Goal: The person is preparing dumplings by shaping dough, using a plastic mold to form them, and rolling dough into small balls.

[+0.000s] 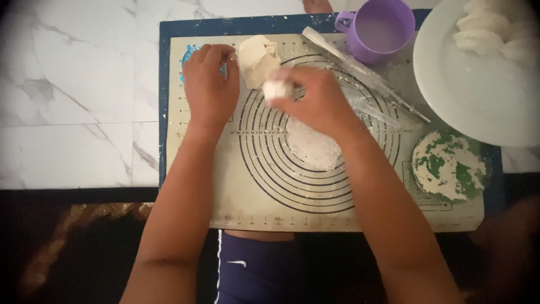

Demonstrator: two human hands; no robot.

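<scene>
My left hand (209,84) rests on the upper left of a beige baking mat (247,197) with dark ring markings, its fingertips touching a big lump of dough (257,59). My right hand (315,101) is closed around a small floury piece of dough (277,89) just below that lump. A thin, floured sheet of dough (315,147) lies on the rings, partly under my right wrist.
A clear rolling pin (365,79) lies slanted at the mat's upper right. A purple cup (381,29) stands behind it. A white plate (467,84) holds dough pieces (489,34). A green dish of flour (448,165) sits at right. White marble floor (67,90) extends left.
</scene>
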